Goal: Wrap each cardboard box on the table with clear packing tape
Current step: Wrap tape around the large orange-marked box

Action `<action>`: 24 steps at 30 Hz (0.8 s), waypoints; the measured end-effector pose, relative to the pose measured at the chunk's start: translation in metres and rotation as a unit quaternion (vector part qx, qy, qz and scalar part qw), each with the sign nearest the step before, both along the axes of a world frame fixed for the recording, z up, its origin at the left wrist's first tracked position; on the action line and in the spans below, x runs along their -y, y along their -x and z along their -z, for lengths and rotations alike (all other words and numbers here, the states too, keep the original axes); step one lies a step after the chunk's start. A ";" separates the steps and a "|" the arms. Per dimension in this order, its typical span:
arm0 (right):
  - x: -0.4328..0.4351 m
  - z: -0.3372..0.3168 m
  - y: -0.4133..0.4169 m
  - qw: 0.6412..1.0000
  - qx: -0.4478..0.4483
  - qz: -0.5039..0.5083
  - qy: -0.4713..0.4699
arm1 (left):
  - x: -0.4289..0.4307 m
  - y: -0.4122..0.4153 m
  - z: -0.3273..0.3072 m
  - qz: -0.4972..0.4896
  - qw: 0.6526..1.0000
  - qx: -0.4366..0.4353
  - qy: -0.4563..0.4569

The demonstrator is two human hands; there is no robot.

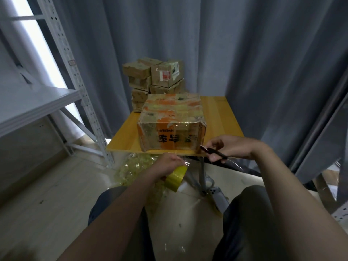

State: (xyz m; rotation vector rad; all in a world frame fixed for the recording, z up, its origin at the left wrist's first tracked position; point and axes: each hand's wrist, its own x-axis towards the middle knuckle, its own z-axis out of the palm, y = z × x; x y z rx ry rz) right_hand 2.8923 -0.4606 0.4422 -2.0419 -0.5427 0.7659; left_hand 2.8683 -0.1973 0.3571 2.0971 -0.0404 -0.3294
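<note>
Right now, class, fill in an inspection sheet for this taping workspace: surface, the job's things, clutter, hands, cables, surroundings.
Surface: yellow wooden table.
Job's things: large box near the front edge, its top and front glossy with tape; small boxes stacked behind it; tape roll below the table edge; scissors at the large box's front right corner.
Clutter: crumpled used tape on the floor.
Hands: left hand holds the tape roll; right hand holds the scissors.
Cables: nothing seen.
Surroundings: grey curtain behind; white metal shelf to the left.

Tape-wrapped cardboard box (172, 121) on table (222, 117)
</note>
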 end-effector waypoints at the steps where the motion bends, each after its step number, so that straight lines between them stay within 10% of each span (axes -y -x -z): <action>1: 0.007 0.006 0.001 0.993 -0.050 0.002 -0.107 | 0.001 0.001 0.000 0.005 1.000 -0.001 0.000; 4: 0.026 0.023 0.004 0.927 -0.156 0.022 -0.341 | 0.007 0.000 -0.002 0.013 1.000 0.003 -0.006; 8: 0.047 0.031 0.011 0.893 -0.124 0.049 -0.429 | 0.013 -0.006 -0.010 0.036 0.999 0.002 -0.010; 11: 0.049 0.036 0.005 0.902 -0.094 0.245 -0.344 | 0.020 -0.009 -0.016 0.031 0.999 0.009 -0.006; 16: 0.032 0.045 -0.019 0.922 0.027 0.366 0.122 | 0.032 -0.010 -0.021 0.028 0.999 0.000 0.015; 20: 0.015 0.038 -0.029 0.928 0.025 0.340 0.153 | 0.033 -0.010 -0.027 0.027 0.999 0.002 0.029; 24: -0.004 0.020 -0.045 0.879 0.293 0.375 0.040 | 0.025 -0.008 -0.033 0.021 0.998 0.006 0.063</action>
